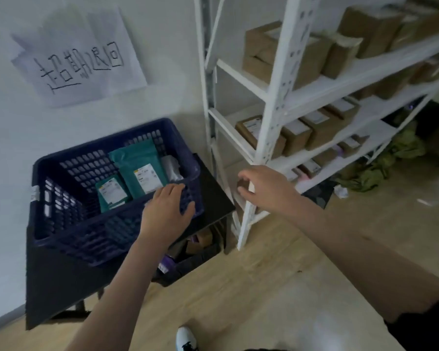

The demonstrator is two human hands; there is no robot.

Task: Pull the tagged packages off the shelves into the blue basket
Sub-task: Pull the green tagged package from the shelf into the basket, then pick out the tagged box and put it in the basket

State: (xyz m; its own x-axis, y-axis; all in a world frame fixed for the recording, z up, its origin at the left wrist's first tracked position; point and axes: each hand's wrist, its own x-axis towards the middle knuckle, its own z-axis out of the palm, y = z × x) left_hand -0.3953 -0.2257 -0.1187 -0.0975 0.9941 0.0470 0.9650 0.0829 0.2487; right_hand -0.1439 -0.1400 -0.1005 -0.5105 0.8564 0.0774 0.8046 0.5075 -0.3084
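Head view: my left hand (pixel 166 214) rests flat-fingered on the blue basket's (pixel 61 239) near rim, holding nothing; green mailer bags (pixel 137 168) lie inside. My right hand (pixel 261 186), loosely curled and empty, nears the shelves' (pixel 271 138) bottom corner. Remaining cardboard boxes (pixel 297 138) look light, rigid; grip their sides.

Both my arms are stretched out in front, bare forearms. My left hand (pixel 166 211) is palm down with the fingers relaxed and a bit spread. My right hand (pixel 261 187) is out further right, fingers loosely curled with the thumb apart, holding nothing.
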